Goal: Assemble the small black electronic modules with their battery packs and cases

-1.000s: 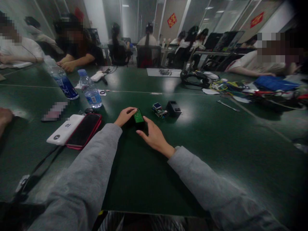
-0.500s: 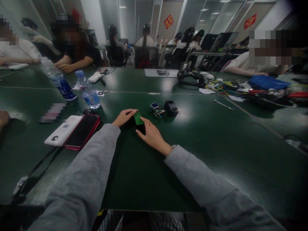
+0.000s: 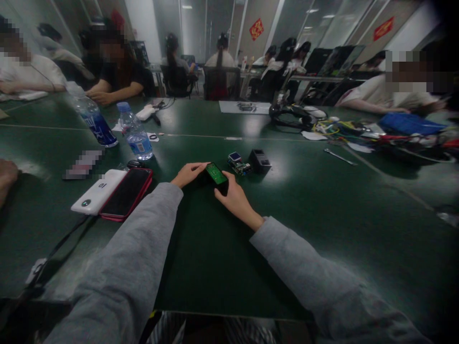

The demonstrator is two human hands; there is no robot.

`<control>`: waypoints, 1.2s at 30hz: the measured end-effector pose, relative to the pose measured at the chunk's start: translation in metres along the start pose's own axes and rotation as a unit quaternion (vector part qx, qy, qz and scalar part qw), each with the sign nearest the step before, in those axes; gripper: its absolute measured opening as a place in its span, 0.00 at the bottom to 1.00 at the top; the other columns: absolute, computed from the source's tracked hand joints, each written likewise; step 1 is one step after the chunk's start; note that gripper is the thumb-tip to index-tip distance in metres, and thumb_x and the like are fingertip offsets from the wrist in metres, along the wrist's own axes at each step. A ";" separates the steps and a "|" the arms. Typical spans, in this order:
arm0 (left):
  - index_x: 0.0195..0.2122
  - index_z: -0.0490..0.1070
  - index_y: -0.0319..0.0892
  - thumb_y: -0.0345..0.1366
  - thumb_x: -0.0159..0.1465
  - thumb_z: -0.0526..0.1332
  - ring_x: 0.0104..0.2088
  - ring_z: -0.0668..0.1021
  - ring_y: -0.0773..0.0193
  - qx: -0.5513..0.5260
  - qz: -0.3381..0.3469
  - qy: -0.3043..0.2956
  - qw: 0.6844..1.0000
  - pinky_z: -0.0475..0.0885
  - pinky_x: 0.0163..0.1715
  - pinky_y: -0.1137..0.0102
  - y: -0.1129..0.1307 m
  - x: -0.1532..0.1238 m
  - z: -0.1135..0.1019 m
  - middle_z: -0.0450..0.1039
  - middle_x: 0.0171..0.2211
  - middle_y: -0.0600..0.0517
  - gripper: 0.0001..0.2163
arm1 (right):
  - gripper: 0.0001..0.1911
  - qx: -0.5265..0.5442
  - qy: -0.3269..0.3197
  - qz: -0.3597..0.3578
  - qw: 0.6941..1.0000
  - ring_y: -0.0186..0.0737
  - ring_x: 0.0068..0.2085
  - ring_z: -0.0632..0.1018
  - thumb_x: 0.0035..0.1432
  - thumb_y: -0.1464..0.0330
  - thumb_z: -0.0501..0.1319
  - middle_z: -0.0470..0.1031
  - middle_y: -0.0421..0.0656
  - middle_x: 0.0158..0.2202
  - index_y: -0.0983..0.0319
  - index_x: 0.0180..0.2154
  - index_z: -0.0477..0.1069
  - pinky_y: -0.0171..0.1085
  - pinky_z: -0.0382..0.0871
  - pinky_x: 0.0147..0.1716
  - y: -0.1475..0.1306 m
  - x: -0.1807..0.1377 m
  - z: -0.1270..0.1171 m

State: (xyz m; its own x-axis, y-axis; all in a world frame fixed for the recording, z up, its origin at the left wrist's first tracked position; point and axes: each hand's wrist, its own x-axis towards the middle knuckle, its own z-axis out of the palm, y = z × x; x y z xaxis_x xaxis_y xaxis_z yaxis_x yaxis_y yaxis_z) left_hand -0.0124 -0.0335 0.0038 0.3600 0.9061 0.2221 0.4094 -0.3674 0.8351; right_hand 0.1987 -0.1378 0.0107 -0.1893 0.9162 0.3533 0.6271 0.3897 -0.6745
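Observation:
A small green circuit board (image 3: 215, 173) lies tilted between my two hands on the dark green table (image 3: 222, 248). My left hand (image 3: 188, 173) touches its left end with the fingertips. My right hand (image 3: 234, 197) grips its near right edge from below. Both arms wear grey sleeves. Just beyond the board sit a small module with a blue top (image 3: 237, 163) and a black box-shaped part (image 3: 259, 161).
A red-cased phone (image 3: 126, 193) and a white power bank (image 3: 97, 191) lie to the left, with two water bottles (image 3: 135, 133) behind them. Cables, tools and a blue folder (image 3: 409, 125) clutter the far right. Other people sit around the table.
The green board has turned and shifted right, toward the blue-topped module. My right hand has curled onto its edge; my left fingertips stay at its left end.

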 end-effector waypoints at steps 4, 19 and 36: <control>0.49 0.79 0.43 0.50 0.68 0.55 0.48 0.80 0.57 -0.005 0.008 0.056 0.998 0.71 0.54 0.60 -0.001 0.001 0.000 0.80 0.48 0.48 0.20 | 0.35 -0.009 0.010 0.002 1.000 0.54 0.49 0.78 0.57 0.64 0.62 0.72 0.57 0.53 0.67 0.63 0.56 0.50 0.75 0.47 0.002 0.002 -0.004; 0.65 0.62 0.44 0.48 0.70 0.50 0.68 0.59 0.45 0.361 -0.047 0.039 0.931 0.53 0.66 0.46 -0.017 -0.009 -0.005 0.57 0.69 0.44 0.25 | 0.32 -0.228 0.046 -0.083 0.969 0.57 0.65 0.62 0.59 0.75 0.56 0.59 0.57 0.64 0.65 0.64 0.55 0.56 0.63 0.61 0.021 0.006 -0.020; 0.65 0.62 0.42 0.48 0.70 0.48 0.67 0.60 0.45 0.367 -0.044 0.038 0.928 0.52 0.65 0.47 -0.017 -0.008 -0.005 0.59 0.67 0.43 0.26 | 0.25 -0.171 0.059 -0.059 0.982 0.57 0.57 0.71 0.65 0.69 0.52 0.63 0.60 0.58 0.69 0.62 0.59 0.55 0.71 0.54 0.024 0.007 -0.019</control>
State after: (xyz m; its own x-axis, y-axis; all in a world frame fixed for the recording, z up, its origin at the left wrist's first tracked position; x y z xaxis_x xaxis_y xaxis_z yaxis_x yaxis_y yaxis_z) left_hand -0.0267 -0.0331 -0.0093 0.2494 0.9411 0.2284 0.9052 -0.3103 0.2904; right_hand 0.2265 -0.1234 0.0091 -0.2002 0.8409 0.5028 0.8266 0.4205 -0.3741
